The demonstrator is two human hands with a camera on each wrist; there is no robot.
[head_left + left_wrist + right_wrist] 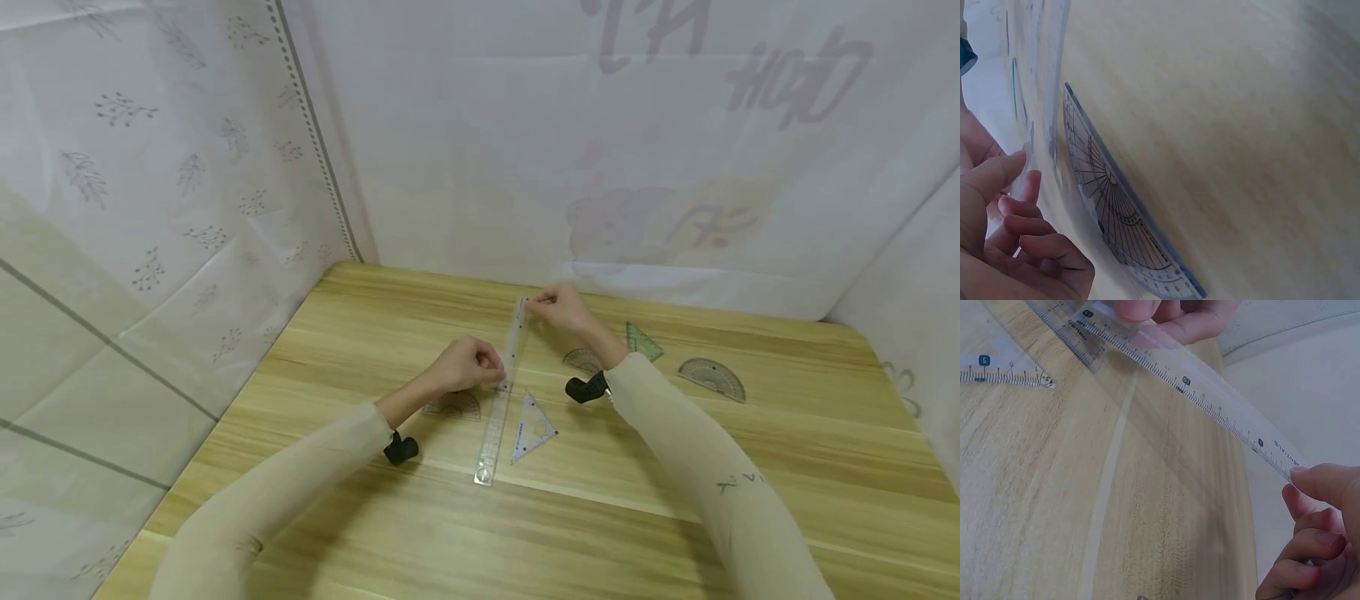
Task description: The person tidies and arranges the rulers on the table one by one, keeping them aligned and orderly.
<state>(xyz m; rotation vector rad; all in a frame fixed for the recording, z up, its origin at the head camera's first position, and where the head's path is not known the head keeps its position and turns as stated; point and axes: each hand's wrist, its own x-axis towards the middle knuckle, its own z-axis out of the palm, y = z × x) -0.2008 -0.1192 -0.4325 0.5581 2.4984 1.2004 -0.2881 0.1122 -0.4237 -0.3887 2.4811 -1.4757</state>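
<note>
A clear ruler [514,340] is stretched between both hands. The left hand [467,364] pinches its near end between thumb and finger, while the right hand [561,307] pinches its far end. In the right wrist view the ruler [1191,387] slants over the wooden table, its shadow showing below. Another clear ruler [491,442] lies on the table, partly overlapped by the held one. To its right is a clear set square [522,442] with dark corner dots. Beneath the left hand lies a clear protractor [457,406], seen larger in the left wrist view.
Beside the right forearm lies a second protractor [579,360], partly covered by the arm. A green set square [641,340] and a third protractor [712,379] are farther right. Printed white cloth [465,167] hangs behind the table [420,533] and at both sides.
</note>
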